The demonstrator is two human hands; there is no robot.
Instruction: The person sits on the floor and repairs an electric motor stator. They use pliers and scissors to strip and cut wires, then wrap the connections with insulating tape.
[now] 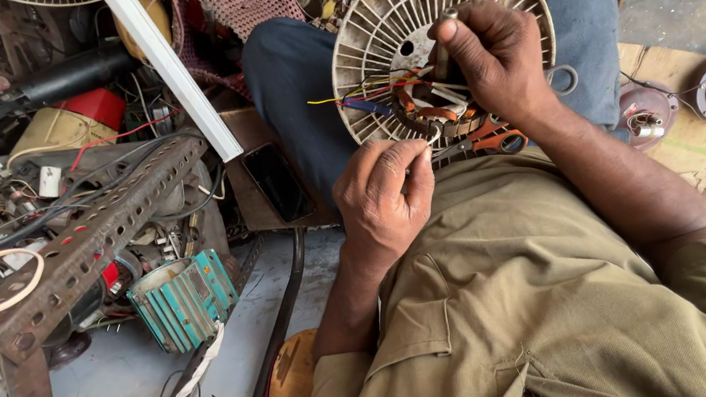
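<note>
**Hands at a fan grille**

At upper centre of the frame, a round cream grille (402, 13) rests on a person's lap. The right hand (493, 56) grips a thin metal tool (442, 48) upright over the copper winding (432, 108) at the grille's middle. The left hand (384, 195), just below, pinches something small at the winding's edge. Orange-handled scissors (489, 137) lie beside it. At lower left stands a teal finned motor (182, 300), beneath a rusty perforated rail (81, 250).
</note>
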